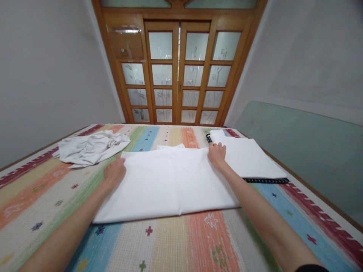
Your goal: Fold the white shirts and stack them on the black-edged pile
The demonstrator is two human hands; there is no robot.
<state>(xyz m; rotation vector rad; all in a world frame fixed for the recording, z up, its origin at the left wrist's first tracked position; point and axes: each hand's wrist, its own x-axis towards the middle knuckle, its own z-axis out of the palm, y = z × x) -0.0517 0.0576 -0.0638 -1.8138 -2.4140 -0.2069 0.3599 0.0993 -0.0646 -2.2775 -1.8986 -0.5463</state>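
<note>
A folded white garment (167,185) lies spread in a wide rectangle on the striped bedspread (159,249). At its far left corner, my left hand (115,170) is closed on the edge. My right hand (217,154) pinches the far edge near the right corner, fingers curled over the fabric. A small bunched bit of white cloth (170,146) sticks out behind the far edge between my hands. Which kind of garment this is cannot be made out. Its right end passes beneath my right forearm.
A crumpled white garment (92,147) lies at the far left. At the right is a folded white stack (252,156) over a black piece with white marks (266,180). A greenish headboard-like panel (300,147) stands along the right side; wooden glazed doors (178,75) are behind.
</note>
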